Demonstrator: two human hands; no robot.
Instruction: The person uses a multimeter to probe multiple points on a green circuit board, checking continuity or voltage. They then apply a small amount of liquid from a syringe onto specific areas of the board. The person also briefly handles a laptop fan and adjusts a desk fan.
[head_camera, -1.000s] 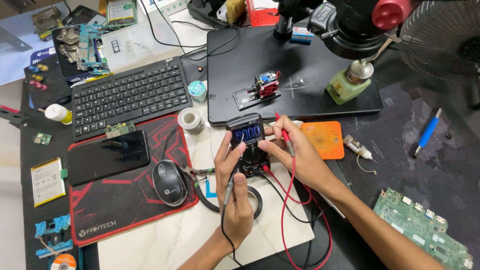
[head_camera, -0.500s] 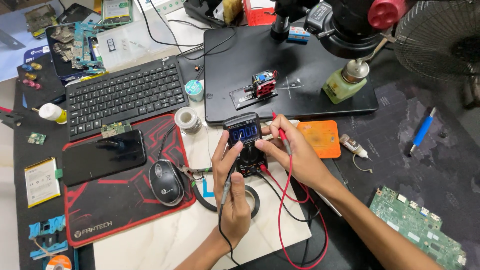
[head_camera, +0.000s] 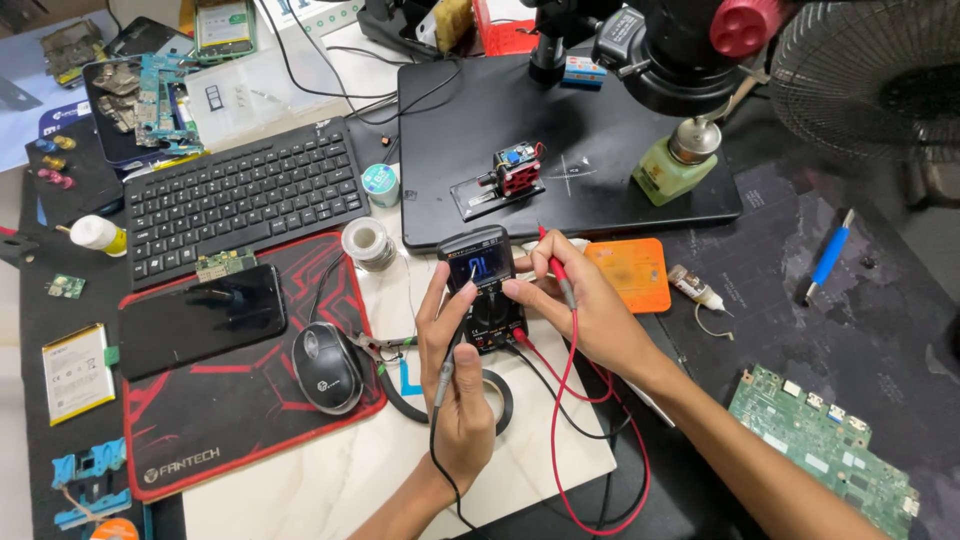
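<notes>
Head view of an electronics repair bench (head_camera: 330, 480). At centre lies a black multimeter (head_camera: 482, 290) with a lit blue display, resting on the white mat just in front of the black microscope base plate (head_camera: 560, 130). The left hand (head_camera: 455, 385) rests its thumb and forefinger against the meter's left edge while its grip is closed around the black probe (head_camera: 444, 372), which runs down along the palm; the black lead trails off toward the wrist. The right hand (head_camera: 580, 310) touches the meter's face with its forefinger tip and holds the red probe (head_camera: 556, 268) pinched between the fingers, tip pointing up and away from the meter; the red lead (head_camera: 560, 450) loops down across the mat. A roll of black tape (head_camera: 495, 400) lies partly under the left hand. To the left sit a black mouse (head_camera: 325, 367) and a dark phone (head_camera: 202, 320) on a red-and-black mouse pad (head_camera: 230, 430), with a black keyboard (head_camera: 240, 200) behind them and a solder spool (head_camera: 367, 242) between keyboard and meter. An orange pad (head_camera: 628, 275) lies just right of the right hand; a green circuit board (head_camera: 830, 440) lies well apart at lower right
</notes>
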